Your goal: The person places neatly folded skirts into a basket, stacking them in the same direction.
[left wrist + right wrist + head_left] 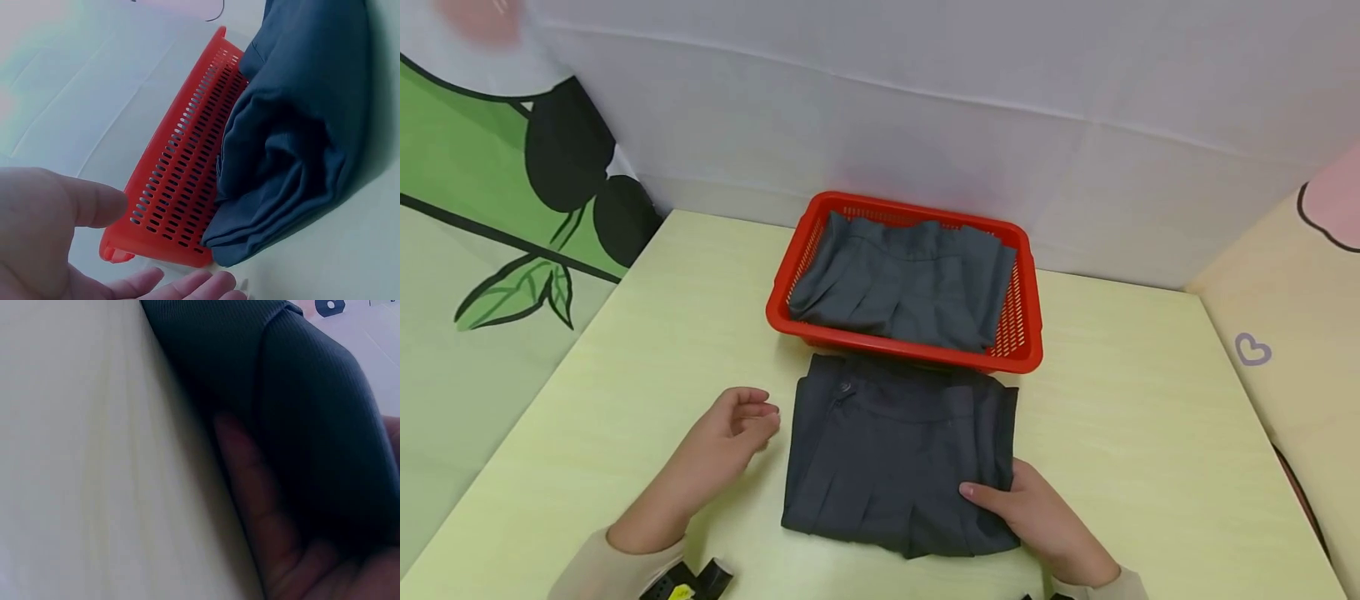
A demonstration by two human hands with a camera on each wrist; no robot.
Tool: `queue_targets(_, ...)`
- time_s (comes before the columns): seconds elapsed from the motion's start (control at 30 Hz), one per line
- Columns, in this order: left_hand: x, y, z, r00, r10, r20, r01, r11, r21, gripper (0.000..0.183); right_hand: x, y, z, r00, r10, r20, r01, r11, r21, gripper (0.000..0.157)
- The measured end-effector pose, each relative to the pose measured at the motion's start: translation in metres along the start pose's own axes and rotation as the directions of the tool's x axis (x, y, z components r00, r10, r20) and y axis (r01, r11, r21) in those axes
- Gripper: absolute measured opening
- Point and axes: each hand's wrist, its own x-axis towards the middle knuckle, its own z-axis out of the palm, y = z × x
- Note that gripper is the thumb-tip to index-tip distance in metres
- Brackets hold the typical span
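A dark navy-grey pleated skirt (887, 467), folded into a rough rectangle, lies in front of the red basket. Its waistband and a button face the basket. My right hand (1052, 521) grips its right edge, thumb on top and fingers underneath; in the right wrist view a finger (253, 481) lies under the folded cloth (312, 419). To the left of the skirt, my left hand (726, 446) is held apart from it with fingers loosely bent and nothing in them. The left wrist view shows the skirt's rolled side layers (294, 150) beyond that hand (56, 237).
The red plastic basket (1033, 333) stands against the white backdrop (925, 108), holding another folded grey garment (910, 283). The skirt's far edge meets the basket's front. Pale yellow tabletop (1150, 433) extends on both sides, with printed panels at left and right.
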Motion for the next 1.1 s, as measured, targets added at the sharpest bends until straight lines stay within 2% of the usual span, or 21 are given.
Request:
queue_targets(0.27, -0.004, -0.004, 0.009, 0.999, -0.046, 0.028, 0.049, 0.993, -0.107, 0.052, 0.000, -0.001, 0.002, 1.000, 0.013, -0.011, -0.012, 1.000, 0.015, 0.064)
queue_targets(0.37, -0.001, -0.004, 0.013, 0.995, -0.071, 0.072, 0.082, 0.983, -0.162, 0.052, 0.001, 0.000, 0.001, 1.000, 0.013, -0.018, -0.013, 1.000, 0.010, 0.063)
queue_targets(0.47, 0.002, -0.004, 0.015, 0.986, -0.079, 0.147, 0.112, 0.966, -0.235, 0.054, 0.001, 0.001, 0.000, 0.999, 0.014, -0.029, -0.014, 1.000, -0.007, 0.061)
queue_targets(0.53, 0.004, -0.006, 0.015, 0.969, -0.048, 0.241, 0.127, 0.937, -0.324, 0.055, 0.001, 0.001, 0.000, 0.999, 0.013, -0.032, -0.014, 1.000, -0.015, 0.060)
queue_targets(0.57, 0.005, -0.007, 0.015, 0.956, -0.024, 0.294, 0.140, 0.915, -0.379, 0.055, 0.001, 0.001, -0.001, 0.999, 0.016, -0.031, -0.016, 1.000, -0.015, 0.060)
queue_targets(0.67, 0.008, -0.014, 0.018, 0.896, 0.069, 0.438, 0.200, 0.820, -0.537, 0.049, 0.001, 0.001, -0.001, 1.000, 0.011, -0.010, -0.011, 1.000, 0.004, 0.061)
queue_targets(0.7, 0.009, -0.015, 0.020, 0.875, 0.093, 0.475, 0.228, 0.787, -0.573, 0.047, 0.001, 0.001, -0.001, 1.000, 0.009, -0.003, -0.009, 1.000, 0.013, 0.062)
queue_targets(0.73, 0.010, -0.017, 0.023, 0.861, 0.112, 0.497, 0.247, 0.760, -0.601, 0.046, 0.001, 0.001, 0.000, 1.000, 0.009, 0.001, -0.009, 1.000, 0.016, 0.062)
queue_targets(0.77, 0.011, -0.017, 0.026, 0.851, 0.119, 0.511, 0.269, 0.739, -0.618, 0.046, 0.001, 0.001, 0.000, 1.000, 0.009, 0.005, -0.009, 1.000, 0.018, 0.063)
queue_targets(0.8, 0.012, -0.017, 0.029, 0.844, 0.119, 0.522, 0.284, 0.728, -0.624, 0.046, 0.001, 0.001, 0.000, 1.000, 0.011, 0.004, -0.011, 1.000, 0.017, 0.062)
queue_targets(0.9, 0.016, -0.014, 0.041, 0.835, 0.096, 0.541, 0.308, 0.734, -0.605, 0.055, 0.002, 0.001, 0.000, 1.000, 0.016, -0.016, -0.016, 1.000, -0.005, 0.061)
queue_targets(1.0, 0.018, -0.007, 0.056, 0.840, 0.057, 0.539, 0.300, 0.780, -0.549, 0.060, 0.003, 0.001, 0.001, 0.999, 0.023, -0.042, -0.024, 0.999, -0.022, 0.060)
queue_targets(1.1, 0.018, -0.004, 0.065, 0.843, 0.059, 0.535, 0.261, 0.824, -0.503, 0.061, 0.003, 0.003, 0.003, 1.000, 0.013, -0.012, -0.013, 0.999, 0.047, 0.060)
